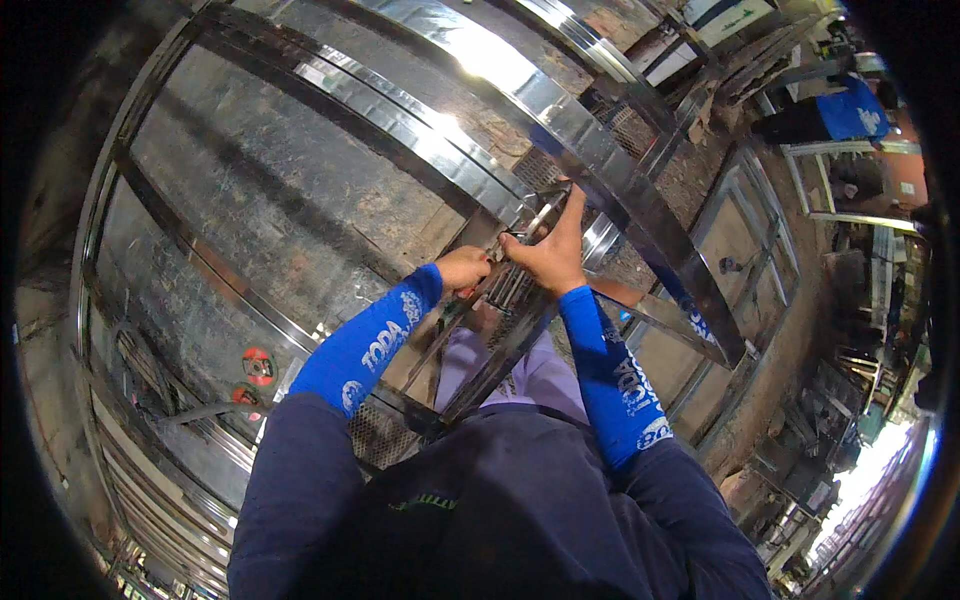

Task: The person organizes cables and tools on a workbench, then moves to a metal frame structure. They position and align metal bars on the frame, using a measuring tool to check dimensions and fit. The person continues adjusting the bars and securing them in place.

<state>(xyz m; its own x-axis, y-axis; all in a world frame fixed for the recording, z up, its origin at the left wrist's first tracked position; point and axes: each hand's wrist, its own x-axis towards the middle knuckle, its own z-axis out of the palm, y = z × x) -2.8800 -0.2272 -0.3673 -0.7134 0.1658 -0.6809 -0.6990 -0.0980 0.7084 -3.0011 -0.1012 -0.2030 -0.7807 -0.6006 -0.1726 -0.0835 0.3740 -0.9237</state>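
Note:
In front of my body, both hands meet at the near right end of long shiny metal profiles [455, 145] on the workbench. My left hand [465, 268] is closed, fingers curled in a pinch; a bit of red shows at the fingertips, but what it holds is too small to make out. Close beside it, my right hand [555, 248] grips a narrow metal piece [545, 212], thumb toward the left hand and fingers stretched along its far side. A wide mirror-bright channel [640, 205] passes just beyond the right hand and slants down to the right.
The dark, scuffed bench top [300, 180] spreads to the left, crossed by metal bars. Two red discs [258, 366] and a grey cable [200, 411] lie near my left forearm. At right, a metal frame [745, 215] lies on the floor; farther off, a person in blue [850, 112] bends over.

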